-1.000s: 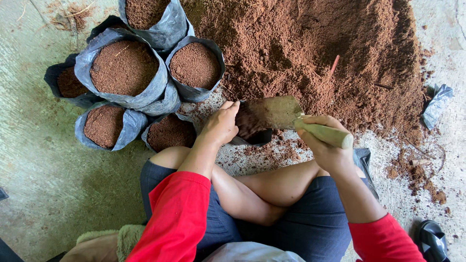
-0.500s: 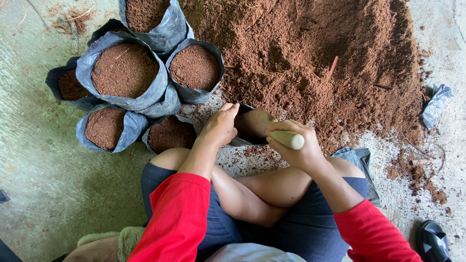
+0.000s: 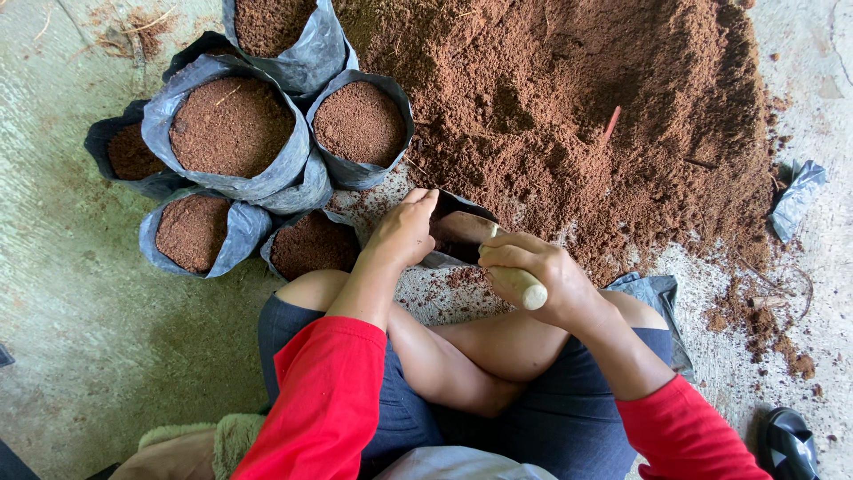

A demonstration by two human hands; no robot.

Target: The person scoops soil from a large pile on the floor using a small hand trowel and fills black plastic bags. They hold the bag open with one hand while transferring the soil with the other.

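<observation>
Gripping a pale-handled trowel (image 3: pixel 498 258) — right hand (image 3: pixel 533 271); blade soil-caked

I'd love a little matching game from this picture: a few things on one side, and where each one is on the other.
Things:
1. soil heap
2. filled bags
3. trowel
4. shoe

Places:
A. bottom right corner
B. in the right hand
C. top left, clustered together
D. top right, on the floor

Pairs: 1-D, 2-C, 3-B, 4-A
</observation>
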